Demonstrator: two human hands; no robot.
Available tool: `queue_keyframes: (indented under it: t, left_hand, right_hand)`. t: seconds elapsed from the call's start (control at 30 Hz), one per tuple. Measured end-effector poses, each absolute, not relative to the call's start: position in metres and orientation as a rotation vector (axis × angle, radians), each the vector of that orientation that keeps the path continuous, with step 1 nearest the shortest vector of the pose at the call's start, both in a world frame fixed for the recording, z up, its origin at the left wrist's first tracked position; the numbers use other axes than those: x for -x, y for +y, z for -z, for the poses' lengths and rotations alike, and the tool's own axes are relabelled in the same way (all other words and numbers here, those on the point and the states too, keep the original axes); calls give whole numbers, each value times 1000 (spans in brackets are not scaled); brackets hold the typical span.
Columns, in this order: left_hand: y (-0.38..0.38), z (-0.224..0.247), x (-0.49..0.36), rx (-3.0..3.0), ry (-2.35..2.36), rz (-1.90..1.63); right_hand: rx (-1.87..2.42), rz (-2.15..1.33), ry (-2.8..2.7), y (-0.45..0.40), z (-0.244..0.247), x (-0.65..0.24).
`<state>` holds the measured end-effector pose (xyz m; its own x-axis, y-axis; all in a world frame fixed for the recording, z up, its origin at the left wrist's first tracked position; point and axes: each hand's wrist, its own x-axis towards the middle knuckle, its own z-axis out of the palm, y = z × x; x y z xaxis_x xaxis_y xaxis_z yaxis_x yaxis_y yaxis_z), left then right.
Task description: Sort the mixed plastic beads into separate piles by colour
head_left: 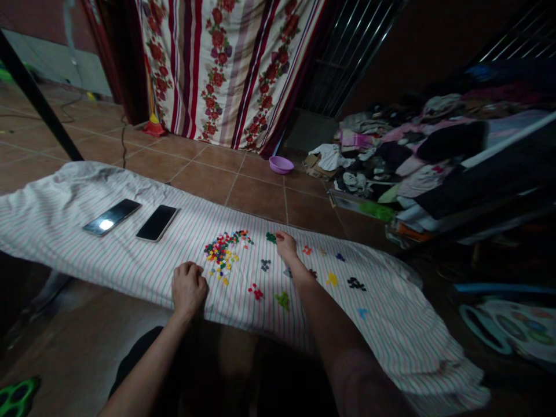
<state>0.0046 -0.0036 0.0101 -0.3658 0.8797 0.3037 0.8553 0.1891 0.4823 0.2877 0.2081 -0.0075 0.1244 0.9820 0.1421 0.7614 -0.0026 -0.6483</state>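
Nearest the camera, your right forearm (325, 324) crosses the striped cloth (117, 278). Your right hand (287, 247) sits at three o'clock from the mixed colored pieces (221, 252), fingertips bent together at the dark green pieces (271, 237); whether they grasp one, I cannot tell. At seven o'clock, your left hand (189, 288) rests, fingers curled, their contents hidden. Two phones (157, 222) lie toward ten.
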Motion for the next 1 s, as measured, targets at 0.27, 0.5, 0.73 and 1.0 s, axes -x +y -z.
queue_keyframes:
  t: [0.27, 0.5, 0.73, 1.0]
  left_hand:
    - [-4, -12, -5, -1719, 2381, -917]
    - [-4, -11, -4, -1711, 2370, -943]
    - [-4, -12, -3, -1700, 2356, -963]
    - [-15, -24, -15, -1737, 2104, -1364]
  right_hand:
    - [1864, -434, -1671, 206, 13, -289]
    - [1844, -471, -1721, 199, 7, -282]
    - [1701, -266, -1817, 187, -11, -270]
    - [1363, -381, -2296, 164, -19, -191]
